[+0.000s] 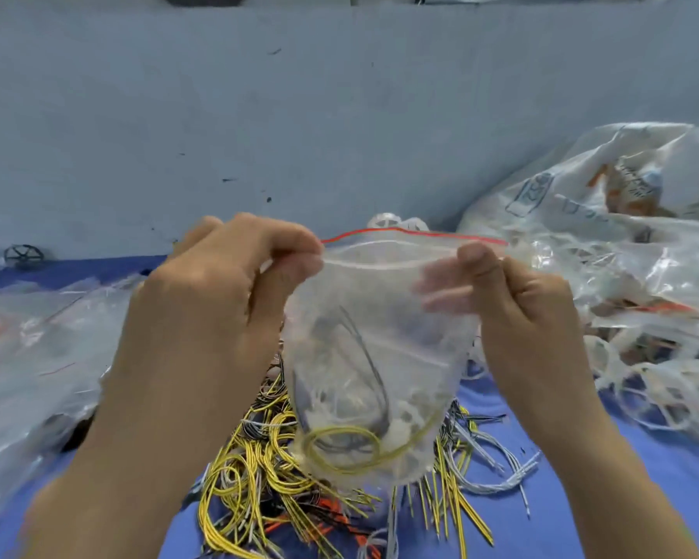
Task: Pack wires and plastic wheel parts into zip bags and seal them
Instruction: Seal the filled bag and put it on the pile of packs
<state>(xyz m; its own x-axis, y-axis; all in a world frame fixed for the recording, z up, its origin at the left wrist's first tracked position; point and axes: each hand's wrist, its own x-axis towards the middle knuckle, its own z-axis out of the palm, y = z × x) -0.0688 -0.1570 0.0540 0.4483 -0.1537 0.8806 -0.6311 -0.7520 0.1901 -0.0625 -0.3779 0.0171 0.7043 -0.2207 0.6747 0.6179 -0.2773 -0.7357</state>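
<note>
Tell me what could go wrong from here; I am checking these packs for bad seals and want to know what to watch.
The zip bag hangs in the air, pinched at its top corners by the left hand and right hand, with the mouth apparently not yet pressed shut, so a slip could spill it. The yellow wire coils springily inside and might ride up into the seal. Loose wires lie right below, so anything dropped would mix in.

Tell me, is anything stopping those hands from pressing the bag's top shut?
Nothing visible does. The left hand and right hand already pinch the zip bag at both ends of its red-edged top. The yellow wire and white parts lie at the bottom, well below the seal.
</note>
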